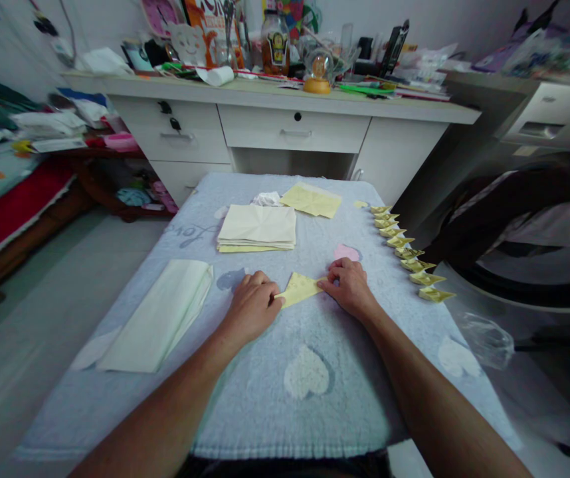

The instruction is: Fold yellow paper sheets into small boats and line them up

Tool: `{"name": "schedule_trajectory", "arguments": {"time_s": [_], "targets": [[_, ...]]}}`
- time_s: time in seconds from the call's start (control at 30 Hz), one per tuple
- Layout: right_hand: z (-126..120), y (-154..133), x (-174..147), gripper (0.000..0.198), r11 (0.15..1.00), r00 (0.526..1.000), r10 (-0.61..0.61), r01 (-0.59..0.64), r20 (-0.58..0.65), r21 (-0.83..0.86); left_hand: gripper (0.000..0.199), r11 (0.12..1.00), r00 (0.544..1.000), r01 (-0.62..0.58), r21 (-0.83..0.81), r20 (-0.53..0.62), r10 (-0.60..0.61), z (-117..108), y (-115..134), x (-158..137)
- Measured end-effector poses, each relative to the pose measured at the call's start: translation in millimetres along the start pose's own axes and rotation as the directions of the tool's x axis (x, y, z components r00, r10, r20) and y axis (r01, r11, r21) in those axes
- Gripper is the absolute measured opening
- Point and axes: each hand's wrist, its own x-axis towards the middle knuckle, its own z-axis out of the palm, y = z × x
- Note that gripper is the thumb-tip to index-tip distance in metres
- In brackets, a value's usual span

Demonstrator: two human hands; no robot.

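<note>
Left hand point(254, 304), fingers curled, pinches one end of folded yellow paper point(299, 289); right hand point(349, 285) pinches the other. Paper at worktop point(245, 405) middle, between folded pale sheets point(158, 318) and boat-shaped paper folds point(407, 253).

"Where is the camera sitting?"
"On the person's head, looking forward and down at the bare left hand point(254, 302) and bare right hand point(349, 287)."
"How near?"
"It's hanging close over the pale-blue, heart-patterned fabric tablecloth point(260, 415) and facing the white, flat-fronted drawer desk point(260, 126) beyond."
</note>
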Motion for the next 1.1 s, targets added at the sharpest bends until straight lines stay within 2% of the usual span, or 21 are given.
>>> {"name": "schedule_trajectory", "arguments": {"time_s": [0.6,0.63,0.73,0.8,0.9,1.1], "targets": [[1.5,-0.8,0.5,0.02,1.0,0.999,0.005,-0.005,-0.035,-0.009,0.004,1.0,1.0,0.021,-0.001,-0.004,-0.021,0.8,0.9,-2.0],[1.4,-1.1,0.6,0.02,1.0,0.999,0.008,-0.008,-0.034,-0.012,0.011,1.0,1.0,0.013,-0.006,-0.017,-0.013,0.7,1.4,-2.6],[1.3,-1.2,0.5,0.02,1.0,0.999,0.018,-0.018,-0.029,-0.02,0.041,0.997,0.996,-0.073,-0.024,-0.05,0.071,2.2,2.9,-4.5],[1.6,-0.7,0.5,0.02,1.0,0.999,0.011,-0.012,-0.033,-0.02,0.051,0.988,0.987,-0.157,-0.01,-0.04,0.157,5.0,3.6,-5.6],[2.6,0.5,0.7,0.021,1.0,0.999,-0.013,0.012,-0.051,-0.024,0.052,0.968,0.969,-0.248,0.045,0.001,0.248,9.7,4.4,-6.7],[3.8,1.6,2.3,0.022,0.999,0.998,-0.017,0.014,-0.063,-0.045,0.044,0.944,0.949,-0.316,0.099,0.061,0.311,7.8,10.4,-8.6]]}}
